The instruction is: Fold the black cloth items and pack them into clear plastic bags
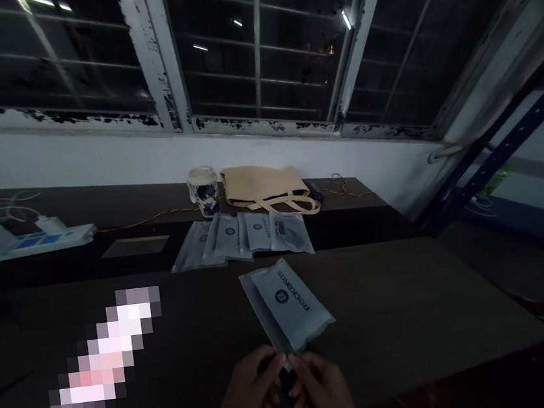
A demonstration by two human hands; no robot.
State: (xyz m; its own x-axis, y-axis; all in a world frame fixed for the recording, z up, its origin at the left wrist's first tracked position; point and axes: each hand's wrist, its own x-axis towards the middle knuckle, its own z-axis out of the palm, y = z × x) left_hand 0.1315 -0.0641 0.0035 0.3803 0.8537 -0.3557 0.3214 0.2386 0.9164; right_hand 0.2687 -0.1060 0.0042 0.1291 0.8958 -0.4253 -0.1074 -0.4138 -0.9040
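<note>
A frosted plastic zip bag printed with "ROCKBROS" lies tilted over the dark table just beyond my hands. My left hand pinches its near corner between thumb and fingers. Close beside it, my right hand grips the same corner, thumb tips almost touching. A small pale bit shows between the thumbs, too small to make out. Farther back, several similar bags lie overlapping in a row. The rightmost bag has a dark item showing through.
Behind the bags stand a printed paper cup and a beige tote bag. A white power strip with plugs and cables is at left. A pixelated bright patch covers something on the table's left. Blue metal shelving rises at right.
</note>
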